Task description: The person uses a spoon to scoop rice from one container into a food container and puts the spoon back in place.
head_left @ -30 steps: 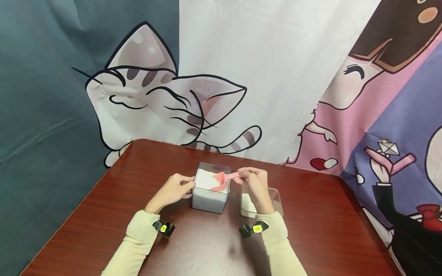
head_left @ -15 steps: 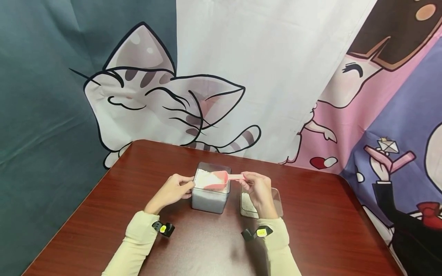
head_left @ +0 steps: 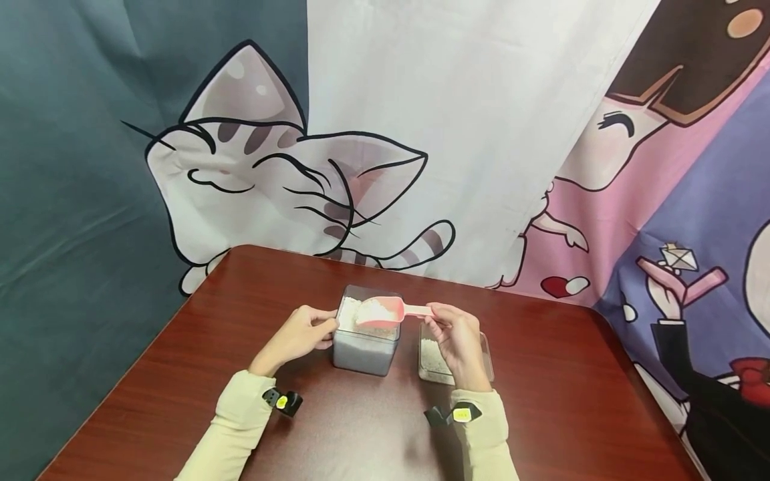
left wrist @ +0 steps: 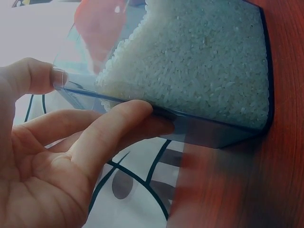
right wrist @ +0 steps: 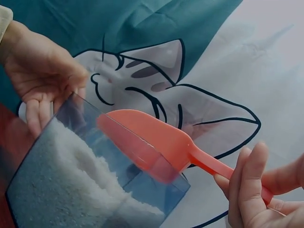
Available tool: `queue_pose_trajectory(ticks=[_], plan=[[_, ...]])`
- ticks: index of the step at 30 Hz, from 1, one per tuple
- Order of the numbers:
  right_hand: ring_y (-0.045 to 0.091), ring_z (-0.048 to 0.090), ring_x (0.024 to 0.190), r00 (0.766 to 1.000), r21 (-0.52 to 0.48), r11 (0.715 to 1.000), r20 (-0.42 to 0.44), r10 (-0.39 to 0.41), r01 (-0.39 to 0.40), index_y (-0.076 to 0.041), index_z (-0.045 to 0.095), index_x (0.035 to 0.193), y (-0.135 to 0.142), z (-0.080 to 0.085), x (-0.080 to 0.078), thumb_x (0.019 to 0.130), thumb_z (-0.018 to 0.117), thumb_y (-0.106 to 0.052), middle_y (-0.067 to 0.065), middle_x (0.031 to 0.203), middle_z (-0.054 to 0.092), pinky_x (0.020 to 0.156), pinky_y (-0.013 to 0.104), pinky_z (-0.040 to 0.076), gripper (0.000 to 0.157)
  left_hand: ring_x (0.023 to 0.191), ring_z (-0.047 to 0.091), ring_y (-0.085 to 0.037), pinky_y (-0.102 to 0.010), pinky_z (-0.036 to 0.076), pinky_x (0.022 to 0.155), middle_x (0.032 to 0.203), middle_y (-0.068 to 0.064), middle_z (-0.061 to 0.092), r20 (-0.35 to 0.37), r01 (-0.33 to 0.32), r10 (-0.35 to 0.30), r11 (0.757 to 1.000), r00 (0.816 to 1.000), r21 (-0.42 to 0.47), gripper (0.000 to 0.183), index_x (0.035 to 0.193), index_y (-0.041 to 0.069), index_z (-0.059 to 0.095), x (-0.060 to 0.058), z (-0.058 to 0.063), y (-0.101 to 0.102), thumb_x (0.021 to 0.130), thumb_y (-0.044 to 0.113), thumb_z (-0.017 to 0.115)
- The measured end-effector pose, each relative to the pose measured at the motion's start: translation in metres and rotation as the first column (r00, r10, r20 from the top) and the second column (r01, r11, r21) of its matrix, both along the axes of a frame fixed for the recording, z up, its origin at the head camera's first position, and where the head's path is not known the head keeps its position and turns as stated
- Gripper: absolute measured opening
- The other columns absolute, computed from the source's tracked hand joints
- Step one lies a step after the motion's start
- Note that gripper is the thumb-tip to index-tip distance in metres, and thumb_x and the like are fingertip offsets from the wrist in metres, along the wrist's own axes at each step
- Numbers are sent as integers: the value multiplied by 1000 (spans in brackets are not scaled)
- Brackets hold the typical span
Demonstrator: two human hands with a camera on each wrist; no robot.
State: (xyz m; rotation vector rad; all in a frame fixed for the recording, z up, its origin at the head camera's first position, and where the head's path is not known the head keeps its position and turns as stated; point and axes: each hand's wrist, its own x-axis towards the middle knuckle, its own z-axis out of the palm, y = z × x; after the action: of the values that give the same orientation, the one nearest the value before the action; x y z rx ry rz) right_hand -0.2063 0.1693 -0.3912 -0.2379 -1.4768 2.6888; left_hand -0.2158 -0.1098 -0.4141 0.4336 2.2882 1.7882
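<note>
A clear plastic box [head_left: 362, 354], largely filled with white rice [left wrist: 199, 61], stands on the table. My left hand [head_left: 299, 336] grips its left side, thumb at the rim and fingers along the outer wall. In my right hand [head_left: 460, 339] the thumb and fingers pinch the handle of a pink scoop [head_left: 391, 308]. The scoop carries a heap of rice and is held nearly level over the box opening. From the right wrist view, the scoop [right wrist: 152, 135] shows through and above the clear wall, higher than the uneven rice surface.
A second, lower clear box [head_left: 434, 375] holding some rice stands right of the first, partly hidden under my right hand. Both rest on a reddish-brown wooden table [head_left: 559, 387]. A printed cloth [head_left: 481, 133] with cartoon figures hangs behind the far edge.
The scoop has risen out of the rice and turned level, now loaded with rice. My right hand has shifted slightly right and toward me. My left hand keeps its grip.
</note>
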Motion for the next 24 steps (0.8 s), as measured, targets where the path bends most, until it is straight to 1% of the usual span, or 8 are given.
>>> queue_pose_trajectory(ticks=[4,6,10,15,21,24], plan=[[15,65,61,1000,-15,1000,0,19,-19,6,68,82,1,2,0,84,53,8,12,75,67,57,15,54,16,86,64,-21,-32,57,69,124,-24,53,3,-13,13,1000,1000,-6,39,122,-9,53,-1,1,0,88,11,53],[15,65,60,1000,-25,1000,1,16,-16,5,68,81,1,2,0,84,52,8,13,74,67,56,15,54,17,87,64,-21,-32,57,69,124,-24,53,9,-13,13,1000,1000,-6,39,122,-10,53,-1,0,-1,88,11,53],[13,64,59,1000,-39,999,0,15,-15,4,69,79,1,2,0,85,51,8,12,73,67,56,14,53,19,88,64,-21,-32,57,70,125,-24,53,14,-9,9,1000,1000,-2,40,122,-10,52,-1,-1,-1,88,11,53],[11,63,58,999,-51,998,-18,28,-29,4,67,82,0,3,1,86,50,8,11,74,67,57,13,53,18,88,64,-22,-33,57,70,123,-26,53,1,6,-6,1000,1000,2,40,123,-11,51,-1,-1,-2,89,11,53],[11,63,58,999,-61,998,-24,21,-23,7,66,84,-1,4,3,86,51,8,12,73,66,56,13,53,15,88,64,-21,-33,57,70,124,-25,53,9,9,-9,1000,1000,8,40,123,-10,52,0,-1,-1,89,11,53],[12,63,59,1000,-48,999,-22,10,-11,8,66,85,0,8,5,86,51,7,12,73,66,57,14,54,15,89,64,-22,-33,57,71,124,-26,52,8,15,-15,1000,1000,12,40,123,-11,51,0,-1,-1,89,11,53]])
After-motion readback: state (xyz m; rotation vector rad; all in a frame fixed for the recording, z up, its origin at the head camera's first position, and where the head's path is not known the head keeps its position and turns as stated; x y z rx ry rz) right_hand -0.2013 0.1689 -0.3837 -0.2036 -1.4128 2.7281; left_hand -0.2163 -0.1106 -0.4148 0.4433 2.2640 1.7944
